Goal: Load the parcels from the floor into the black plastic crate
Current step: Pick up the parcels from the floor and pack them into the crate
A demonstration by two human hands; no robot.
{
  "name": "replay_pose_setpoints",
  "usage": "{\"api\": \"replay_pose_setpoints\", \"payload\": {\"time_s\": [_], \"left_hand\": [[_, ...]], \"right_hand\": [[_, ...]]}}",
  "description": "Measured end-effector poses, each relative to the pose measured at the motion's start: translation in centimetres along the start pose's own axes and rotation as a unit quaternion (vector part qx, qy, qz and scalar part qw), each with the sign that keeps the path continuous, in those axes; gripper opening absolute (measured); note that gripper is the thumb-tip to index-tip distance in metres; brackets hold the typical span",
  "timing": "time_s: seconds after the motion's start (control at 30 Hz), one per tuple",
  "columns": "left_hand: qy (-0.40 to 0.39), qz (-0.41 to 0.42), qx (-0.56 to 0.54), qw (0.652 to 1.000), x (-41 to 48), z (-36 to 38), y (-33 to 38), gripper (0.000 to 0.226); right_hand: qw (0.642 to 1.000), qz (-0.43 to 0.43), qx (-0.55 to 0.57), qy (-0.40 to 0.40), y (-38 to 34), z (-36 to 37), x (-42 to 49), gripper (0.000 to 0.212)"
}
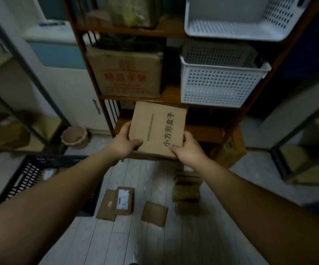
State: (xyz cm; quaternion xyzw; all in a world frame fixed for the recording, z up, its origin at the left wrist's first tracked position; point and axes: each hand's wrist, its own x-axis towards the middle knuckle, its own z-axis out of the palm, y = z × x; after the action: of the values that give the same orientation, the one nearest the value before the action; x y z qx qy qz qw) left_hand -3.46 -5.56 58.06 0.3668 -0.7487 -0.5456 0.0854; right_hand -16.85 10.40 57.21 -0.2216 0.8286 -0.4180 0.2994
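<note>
Gripping the parcel [158, 129] by opposite edges, left hand [125, 143] and right hand [187, 150] hold it above the floor [135, 238].

Brown parcel [157, 129] — black crate [40, 176].

Dim, bluish light fills the room; the pale floor [135, 245] in front of the wooden shelf unit [171, 95] carries a faint sheen. Wide-angle distortion bends straight lines either side of the shelf unit, and the edges blur.
</note>
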Motion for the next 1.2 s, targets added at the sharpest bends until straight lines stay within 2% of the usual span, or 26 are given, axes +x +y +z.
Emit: {"api": "replay_pose_setpoints", "payload": {"time_s": [0.13, 0.23, 0.43, 0.53, 0.63, 0.73, 0.83, 1.0, 1.2], "left_hand": [[0.019, 0.012, -0.021, 1.000, -4.5, -1.4, 3.6, 0.073], [0.035, 0.010, -0.042, 0.998, -8.1, -1.6, 5.8, 0.073], [0.061, -0.035, -0.093, 0.993, -14.3, -3.2, 7.9, 0.044], [0.069, -0.015, -0.092, 0.993, -16.4, -4.6, 8.3, 0.056], [0.069, 0.006, -0.102, 0.992, -18.0, -6.8, 8.0, 0.056], [0.104, 0.000, -0.136, 0.985, -18.9, -10.7, 6.5, 0.058], [0.138, -0.020, -0.136, 0.981, -20.3, -15.8, 3.6, 0.059], [0.173, -0.037, -0.130, 0.976, -23.4, -25.3, -2.3, 0.042], [0.190, -0.040, -0.128, 0.973, -25.6, -34.8, -7.4, 0.049]], "right_hand": [[0.999, -0.048, -0.007, -0.003, -3.1, -2.2, -3.9, 0.064], [0.998, -0.055, -0.009, 0.005, -4.4, -3.7, -7.2, 0.062], [0.998, -0.059, -0.018, 0.031, -7.1, -5.3, -12.7, 0.054], [0.998, -0.058, 0.010, 0.030, -8.8, -4.6, -14.5, 0.064], [0.997, -0.064, 0.026, 0.031, -10.8, -2.9, -15.9, 0.067], [0.997, -0.062, 0.032, 0.028, -13.0, 0.3, -16.8, 0.069], [0.997, -0.076, 0.027, 0.010, -15.4, 5.2, -17.8, 0.059], [0.995, -0.090, 0.020, -0.037, -19.4, 16.0, -19.0, 0.052], [0.991, -0.100, 0.017, -0.081, -23.3, 26.2, -20.5, 0.053]]}}
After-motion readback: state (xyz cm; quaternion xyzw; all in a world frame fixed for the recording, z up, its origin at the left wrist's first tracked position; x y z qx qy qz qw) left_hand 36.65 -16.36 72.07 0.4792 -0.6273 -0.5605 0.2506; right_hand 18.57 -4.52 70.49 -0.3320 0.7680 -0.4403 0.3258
